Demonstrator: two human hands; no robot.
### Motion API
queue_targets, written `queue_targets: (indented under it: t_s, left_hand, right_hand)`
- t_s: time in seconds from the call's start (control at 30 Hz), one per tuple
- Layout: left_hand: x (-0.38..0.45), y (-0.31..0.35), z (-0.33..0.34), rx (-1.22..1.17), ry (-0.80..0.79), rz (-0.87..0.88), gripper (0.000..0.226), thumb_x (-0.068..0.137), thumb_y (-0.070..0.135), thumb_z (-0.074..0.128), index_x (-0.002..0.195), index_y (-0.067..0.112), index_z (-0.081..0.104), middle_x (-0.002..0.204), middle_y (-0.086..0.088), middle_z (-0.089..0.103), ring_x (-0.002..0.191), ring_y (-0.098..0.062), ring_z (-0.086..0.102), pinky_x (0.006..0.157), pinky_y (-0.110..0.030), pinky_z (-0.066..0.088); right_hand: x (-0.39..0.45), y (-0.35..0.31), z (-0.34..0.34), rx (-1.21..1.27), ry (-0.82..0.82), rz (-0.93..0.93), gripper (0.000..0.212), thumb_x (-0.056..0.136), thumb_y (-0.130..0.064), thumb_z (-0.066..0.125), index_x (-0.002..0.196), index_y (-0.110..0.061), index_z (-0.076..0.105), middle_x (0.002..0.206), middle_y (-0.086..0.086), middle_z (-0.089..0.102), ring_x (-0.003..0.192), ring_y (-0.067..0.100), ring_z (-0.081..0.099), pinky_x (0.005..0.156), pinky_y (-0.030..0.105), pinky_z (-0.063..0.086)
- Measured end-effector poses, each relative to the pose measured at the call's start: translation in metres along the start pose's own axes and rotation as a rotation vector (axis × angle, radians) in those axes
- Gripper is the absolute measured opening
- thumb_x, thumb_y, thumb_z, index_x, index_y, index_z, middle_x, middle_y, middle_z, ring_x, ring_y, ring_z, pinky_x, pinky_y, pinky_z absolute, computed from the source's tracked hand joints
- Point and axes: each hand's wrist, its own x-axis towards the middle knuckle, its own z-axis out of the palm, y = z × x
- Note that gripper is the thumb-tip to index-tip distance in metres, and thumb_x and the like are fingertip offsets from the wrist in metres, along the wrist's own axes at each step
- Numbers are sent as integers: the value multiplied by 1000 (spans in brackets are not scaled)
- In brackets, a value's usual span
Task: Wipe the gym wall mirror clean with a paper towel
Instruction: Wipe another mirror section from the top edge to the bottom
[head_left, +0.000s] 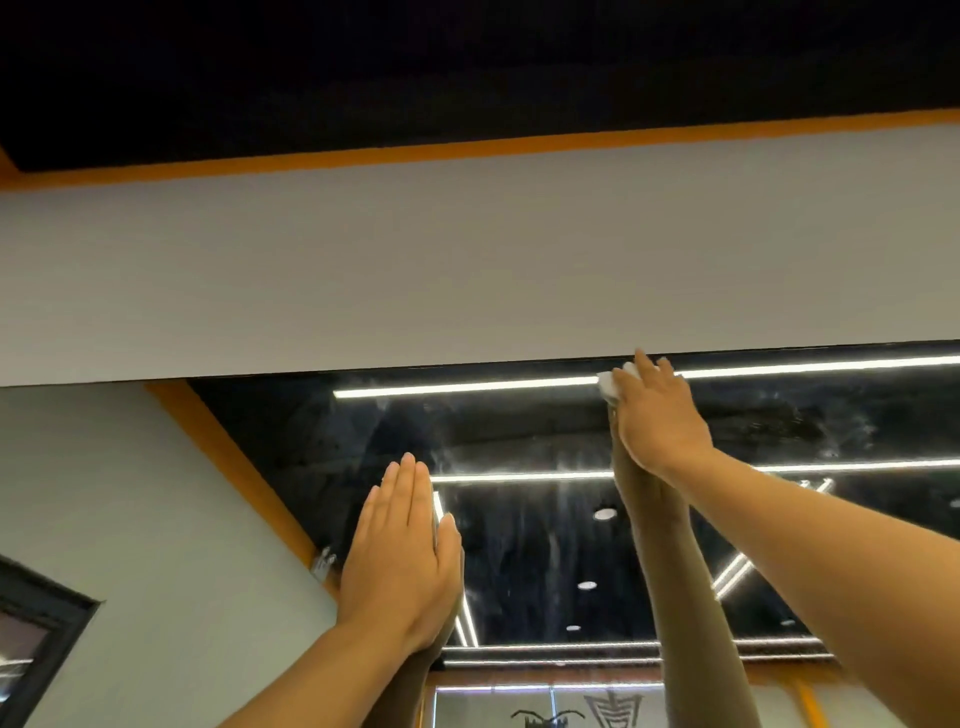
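The wall mirror (519, 431) fills the lower part of the head view and shows pale smears and streaks on the glass. My right hand (657, 415) is stretched up to the mirror's top edge and presses a white paper towel (608, 383) flat against the glass; only a small corner of the towel shows past the fingers. My left hand (400, 551) lies flat on the mirror lower down and to the left, fingers straight and together, holding nothing. Both arms are mirrored in the glass.
A plain white wall band (467, 270) runs above the mirror, topped by an orange strip (467, 150) and a dark ceiling. Light strips and round lamps are reflected in the glass. A dark-framed window (36, 634) shows in the reflection at the lower left.
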Motion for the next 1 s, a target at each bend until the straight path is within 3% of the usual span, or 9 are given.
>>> queue_targets:
  t_s: [0.13,0.23,0.3,0.4,0.6,0.8,1.0]
  left_hand:
    - [-4,-15,-3,-14,13,50,99,70,80,-16,154,28,-13,160,16,-20,144,0,-21,109,-15,-20]
    - [-12,-17,-2,-15,91,-66,96,72,73,-15,153,21,-17,162,6,-23,150,-10,-19,116,-23,-17]
    - [-13,-17,-1,-19,91,-118,100,70,70,-17,157,18,-13,164,3,-21,151,-11,-19,117,-24,-17]
    - [-13,-20,-1,-59,86,-97,87,84,63,-6,158,19,-7,165,5,-16,151,-9,-18,116,-22,-18]
    - [-12,-22,-6,-33,73,-65,78,87,44,2,159,14,-1,167,-1,-8,146,-6,-18,115,-23,-16]
    - [-11,-24,-3,-42,109,-56,79,88,47,11,159,12,15,167,-4,9,155,-18,2,121,-29,-4]
    - [-11,-27,-2,-28,118,-31,79,89,49,15,158,10,24,166,-7,17,154,-22,9,121,-31,1]
  right_hand:
    - [-12,9,-5,38,7,173,50,104,-16,45,153,-16,32,165,12,14,149,37,14,122,49,18]
    - [-20,-11,-1,105,35,162,46,104,-15,47,149,-13,37,162,13,20,147,35,20,120,46,24]
    - [-22,-34,4,132,39,120,42,104,-17,47,145,-12,42,162,12,23,146,34,24,118,44,27]
    - [-32,-86,18,161,-49,16,47,106,-20,43,152,-14,33,166,11,9,150,34,13,121,43,22]
    - [-80,-153,43,196,-186,-346,53,103,-16,48,153,-18,29,167,6,6,153,31,-2,125,43,9]
    - [-78,-117,30,108,-234,-428,56,103,-14,52,154,-23,29,168,3,0,153,29,-4,123,43,10]
    - [-54,-11,-2,77,-109,-110,49,104,-12,43,151,-22,36,167,5,7,151,33,10,122,46,18]
